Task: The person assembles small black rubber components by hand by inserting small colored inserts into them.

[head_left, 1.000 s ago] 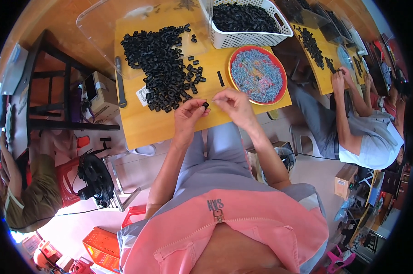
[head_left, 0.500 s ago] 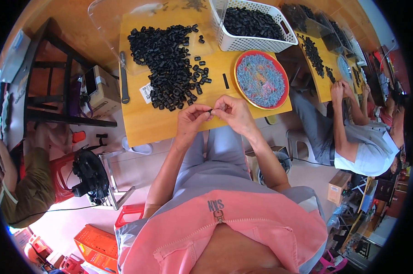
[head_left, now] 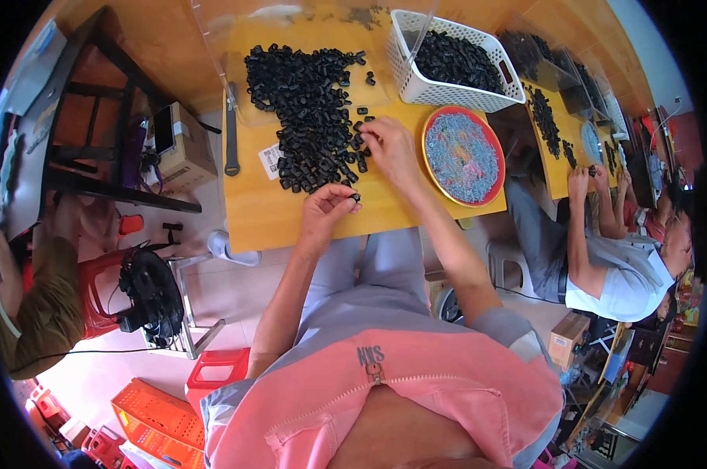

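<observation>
My left hand (head_left: 328, 215) is closed in a pinch on a small black plastic piece (head_left: 355, 198) with a round end, just over the table's near edge. Farther forward, my right hand (head_left: 392, 155) is at the right side of a heap of short black plastic pieces (head_left: 310, 109). Its fingertips are drawn together among the loose pieces there; whatever lies between them is too small and covered to make out. To its right stands a round red basin (head_left: 500, 160) with a yellow rim, filled with tiny bluish-grey bits.
A white perforated basket (head_left: 455, 95) of black pieces stands at the back right. On the yellow table (head_left: 260, 223) lie a dark strap-like tool (head_left: 231, 129) and a white label (head_left: 270, 161). Other people sit at left and right. Orange crate (head_left: 154, 422) on the floor.
My hands were together over the table's edge. The right hand has moved forward to the heap, while the left stays near the edge with the black piece. The view has shifted slightly.
</observation>
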Demonstrator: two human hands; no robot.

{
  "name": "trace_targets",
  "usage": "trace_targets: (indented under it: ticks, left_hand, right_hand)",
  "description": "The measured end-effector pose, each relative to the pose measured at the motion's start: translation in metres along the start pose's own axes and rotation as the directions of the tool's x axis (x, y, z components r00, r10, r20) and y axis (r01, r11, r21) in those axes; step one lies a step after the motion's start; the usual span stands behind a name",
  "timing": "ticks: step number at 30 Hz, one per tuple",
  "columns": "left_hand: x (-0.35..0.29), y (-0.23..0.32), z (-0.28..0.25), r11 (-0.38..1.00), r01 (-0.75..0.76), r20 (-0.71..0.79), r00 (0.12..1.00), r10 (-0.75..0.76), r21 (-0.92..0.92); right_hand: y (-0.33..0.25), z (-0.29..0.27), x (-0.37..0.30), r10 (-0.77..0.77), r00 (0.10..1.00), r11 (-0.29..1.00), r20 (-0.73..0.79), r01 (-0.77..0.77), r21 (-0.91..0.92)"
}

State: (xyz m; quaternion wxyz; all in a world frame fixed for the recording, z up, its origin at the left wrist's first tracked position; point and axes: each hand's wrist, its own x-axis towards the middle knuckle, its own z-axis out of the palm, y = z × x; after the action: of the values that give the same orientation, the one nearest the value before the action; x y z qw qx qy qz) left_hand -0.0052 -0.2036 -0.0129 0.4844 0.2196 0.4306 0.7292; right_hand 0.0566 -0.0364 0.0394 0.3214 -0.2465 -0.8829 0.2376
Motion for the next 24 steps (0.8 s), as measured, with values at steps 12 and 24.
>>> trace_targets:
  ticks: [12, 24]
  left_hand:
    - [0.002, 0.000, 0.000, 1.000, -0.010, 0.020, 1.000, 0.010, -0.010]
    - [-0.002, 0.000, 0.003, 0.996, 0.013, -0.039, 0.999, -0.017, -0.087]
  right_hand:
    - [0.029, 0.029, 0.042, -0.126, 0.950, 0.980, 0.285, 0.163, -0.111]
    - [-0.002, -0.036, -0.042, 0.362, 0.811, 0.421, 0.460, -0.582, 0.695]
